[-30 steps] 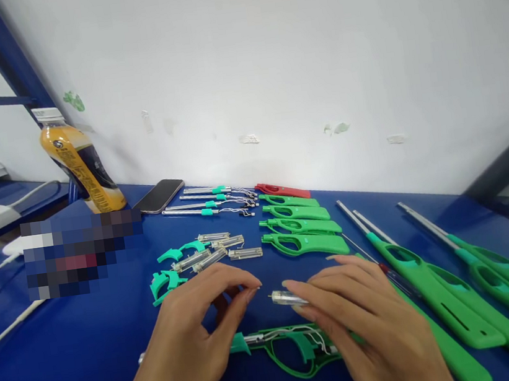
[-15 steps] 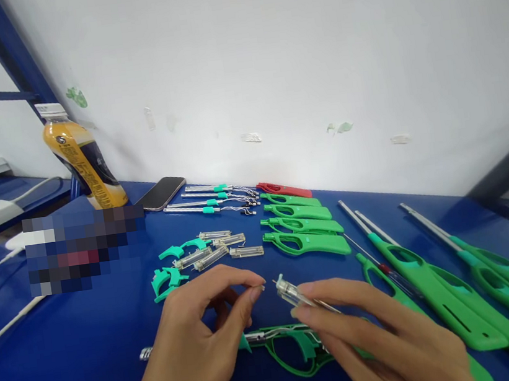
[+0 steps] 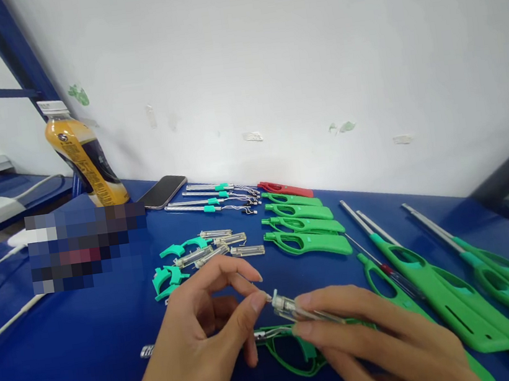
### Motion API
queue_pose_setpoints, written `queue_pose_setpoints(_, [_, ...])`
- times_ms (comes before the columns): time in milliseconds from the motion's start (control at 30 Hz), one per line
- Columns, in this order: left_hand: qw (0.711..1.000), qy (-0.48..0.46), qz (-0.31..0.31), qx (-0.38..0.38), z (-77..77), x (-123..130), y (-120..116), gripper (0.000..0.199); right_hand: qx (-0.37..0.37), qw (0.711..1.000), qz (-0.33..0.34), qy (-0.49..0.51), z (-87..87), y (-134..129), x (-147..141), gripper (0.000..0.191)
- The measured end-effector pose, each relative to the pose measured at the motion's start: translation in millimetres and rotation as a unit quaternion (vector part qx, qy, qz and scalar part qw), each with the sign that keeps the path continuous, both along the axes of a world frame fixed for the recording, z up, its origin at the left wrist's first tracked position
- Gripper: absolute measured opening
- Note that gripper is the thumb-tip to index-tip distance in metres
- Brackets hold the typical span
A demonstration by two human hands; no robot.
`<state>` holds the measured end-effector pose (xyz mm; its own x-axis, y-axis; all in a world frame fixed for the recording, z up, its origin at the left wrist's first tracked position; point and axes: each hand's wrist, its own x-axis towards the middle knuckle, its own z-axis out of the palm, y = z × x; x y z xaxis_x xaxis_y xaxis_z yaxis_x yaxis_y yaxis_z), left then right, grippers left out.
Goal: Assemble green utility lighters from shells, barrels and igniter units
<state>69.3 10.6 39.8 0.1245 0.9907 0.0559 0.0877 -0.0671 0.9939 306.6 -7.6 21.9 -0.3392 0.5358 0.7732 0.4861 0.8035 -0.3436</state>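
My right hand (image 3: 386, 335) grips a clear plastic lighter fuel tank (image 3: 285, 307) between thumb and fingers, its pale valve end facing left. My left hand (image 3: 204, 341) is closed in a pinch at that valve end, thumb against a finger. A tiny thin piece shows at those fingertips, too small to name, and it meets or nearly meets the valve. Under both hands lies a green lighter handle (image 3: 283, 368) with a teal trigger and wires. Its metal tube (image 3: 147, 352) sticks out left of my left hand, which covers part of it.
Further back lie several clear tanks (image 3: 248, 251), teal triggers (image 3: 170, 276), wired metal rods (image 3: 191, 207) and green handle shells (image 3: 311, 244) with a red one (image 3: 285, 189). Long green lighters (image 3: 441, 291) and a screwdriver (image 3: 400, 280) are right. A phone (image 3: 163, 192) and bottle (image 3: 85, 156) stand back left.
My hands have come together: the tank has moved slightly left and down, and my left fingertips are now at its valve end. A gap separated them before. My left index finger has lifted.
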Motion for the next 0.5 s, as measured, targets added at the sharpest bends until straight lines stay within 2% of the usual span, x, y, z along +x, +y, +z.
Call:
queue_pose_setpoints(133, [0.998, -0.033, -0.033, -0.032, -0.3, -2, 2, 0.035, -0.007, 0.999, 0.005, -0.036, -0.2, 4, 6, 0.04])
queue_pose_setpoints(267, [0.99, -0.1, -0.066, -0.075, 0.1, -1, 0, 0.05, -0.008, 0.999, -0.027, -0.043, -4.5, 1, 5, 0.045])
queue_pose_setpoints(400, [0.982, -0.131, -0.071, -0.118, 2.0, 2, -8, 0.06, 0.012, 0.999, -0.037, -0.004, -7.9, 1, -2, 0.026])
queue_pose_setpoints(500, [0.976, -0.141, -0.104, -0.128, -0.3, 2, -12, 0.062, 0.041, 0.999, -0.019, 0.01, -9.1, 2, -6, 0.019])
